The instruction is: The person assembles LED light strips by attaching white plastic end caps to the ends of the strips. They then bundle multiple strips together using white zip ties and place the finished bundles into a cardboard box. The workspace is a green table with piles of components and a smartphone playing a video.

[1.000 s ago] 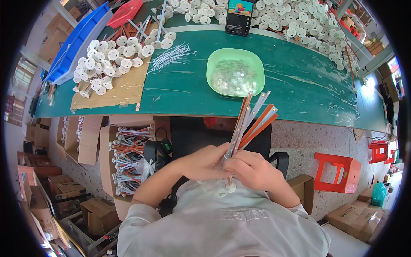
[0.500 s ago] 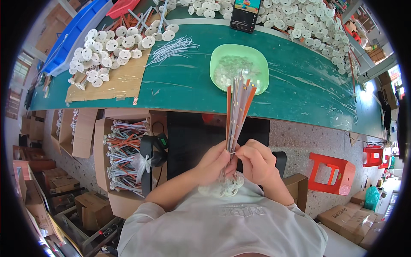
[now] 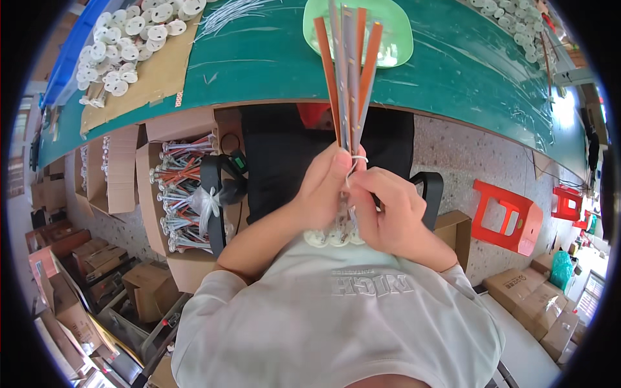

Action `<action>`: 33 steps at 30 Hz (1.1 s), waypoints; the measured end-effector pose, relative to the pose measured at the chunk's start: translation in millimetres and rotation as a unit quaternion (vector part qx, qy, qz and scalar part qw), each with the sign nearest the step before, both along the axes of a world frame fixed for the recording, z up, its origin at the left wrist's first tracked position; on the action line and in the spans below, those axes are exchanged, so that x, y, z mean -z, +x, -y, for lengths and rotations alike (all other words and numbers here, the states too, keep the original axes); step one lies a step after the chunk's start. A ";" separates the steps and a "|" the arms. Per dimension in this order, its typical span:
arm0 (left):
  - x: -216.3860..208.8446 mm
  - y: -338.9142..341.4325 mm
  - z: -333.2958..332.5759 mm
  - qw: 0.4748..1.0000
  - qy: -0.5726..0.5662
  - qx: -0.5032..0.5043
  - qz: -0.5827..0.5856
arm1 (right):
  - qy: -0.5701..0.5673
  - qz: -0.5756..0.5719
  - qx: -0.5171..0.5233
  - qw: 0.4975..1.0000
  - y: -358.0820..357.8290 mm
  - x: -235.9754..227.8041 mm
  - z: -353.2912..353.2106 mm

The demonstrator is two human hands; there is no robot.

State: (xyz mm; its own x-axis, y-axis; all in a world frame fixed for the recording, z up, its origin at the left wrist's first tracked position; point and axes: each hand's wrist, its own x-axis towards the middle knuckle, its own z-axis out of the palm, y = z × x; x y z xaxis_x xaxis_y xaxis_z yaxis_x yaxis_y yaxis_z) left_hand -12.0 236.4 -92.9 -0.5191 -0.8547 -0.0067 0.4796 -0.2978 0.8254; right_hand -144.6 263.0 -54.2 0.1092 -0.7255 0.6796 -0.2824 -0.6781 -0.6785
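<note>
A: What's the biggest thing there?
B: The green table (image 3: 259, 74), spanning the top of the view. A black chair (image 3: 278, 145) stands at its near edge, behind the hands.

A: And on the floor?
B: To the left, an open carton (image 3: 187, 270) full of orange and grey strips with pale discs. Well off to the right there's a red stool (image 3: 527, 233).

A: What's lying on the table?
B: At the left, a flat piece of cardboard (image 3: 152, 87) with a heap of white discs (image 3: 123, 48) on it. Near the middle sits a light green bowl (image 3: 402, 35), partly hidden by the strip ends.

A: Where's the thing being handled?
B: In front of the chest — a bundle of strips (image 3: 349, 84), orange and grey, standing roughly upright, its round white ends low against the grey shirt (image 3: 323, 304).

A: How are the hands set?
B: The left hand (image 3: 321, 187) is closed around the bundle, thumb laid along it. The right hand (image 3: 391, 210) is just beside, thumb and fingers pinched together on a thin white tie (image 3: 361, 158).

A: Does that tie go all the way round?
B: I can't tell — it curves out at the bundle's right side and down to the fingertips, but the far side is hidden. More loose white ties (image 3: 229, 14) lie on the table, left of the bowl.
</note>
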 end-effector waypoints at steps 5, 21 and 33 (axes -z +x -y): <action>-18.5 3.9 2.8 0.997 0.072 0.023 0.008 | -0.028 -0.090 0.023 0.995 -30.9 -22.8 17.4; -29.5 17.3 23.0 0.935 -0.244 -0.016 0.255 | -0.161 -0.359 0.032 0.919 -34.9 -32.5 37.9; -38.7 35.3 37.6 0.950 -0.180 0.046 0.252 | -0.109 -0.365 -0.010 0.924 -23.5 -12.8 60.1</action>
State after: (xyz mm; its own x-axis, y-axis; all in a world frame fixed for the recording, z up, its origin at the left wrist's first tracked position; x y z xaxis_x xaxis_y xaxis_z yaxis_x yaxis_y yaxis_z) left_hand 23.3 198.8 -54.2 -0.6005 -0.7996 0.0103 -0.0173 0.0259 0.9995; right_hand -168.0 202.9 -41.5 0.6085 -0.5733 0.5488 -0.5979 -0.7859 -0.1581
